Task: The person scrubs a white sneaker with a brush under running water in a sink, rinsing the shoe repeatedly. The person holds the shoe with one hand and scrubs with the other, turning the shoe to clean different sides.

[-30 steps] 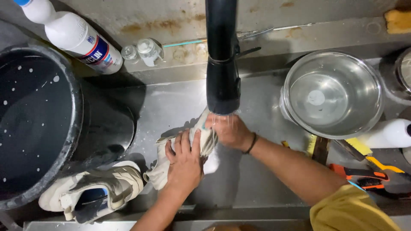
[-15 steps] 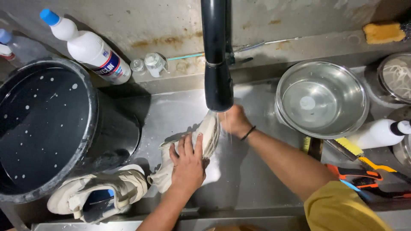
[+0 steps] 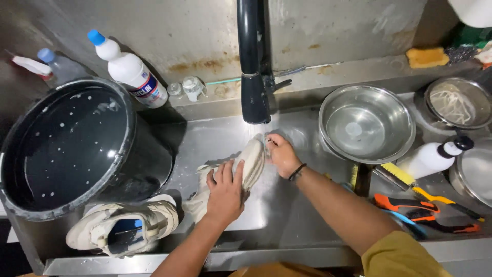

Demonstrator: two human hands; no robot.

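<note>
A pale, dirty sneaker [image 3: 245,165] lies on its side in the steel sink [image 3: 287,215], its toe under the black tap [image 3: 253,77]. My left hand [image 3: 224,191] presses down on the sneaker's middle, fingers wrapped over it. My right hand [image 3: 279,154] is closed at the toe end, right below the spout where water runs; what its fingers pinch is hidden. The matching sneaker [image 3: 123,228] rests at the sink's front left, beside a big black bucket [image 3: 72,149] of water.
A steel bowl [image 3: 366,124] stands right of the tap, a second bowl [image 3: 456,102] behind it. A white bottle [image 3: 428,158], a yellow brush [image 3: 397,174] and orange tools [image 3: 420,205] lie at right. Bleach bottle [image 3: 130,72] and sponge [image 3: 424,57] sit on the back ledge.
The view has shifted so the sink sits lower and more of the wall shows. Both hands stay on the sneaker under the tap, the right one working at the toe.
</note>
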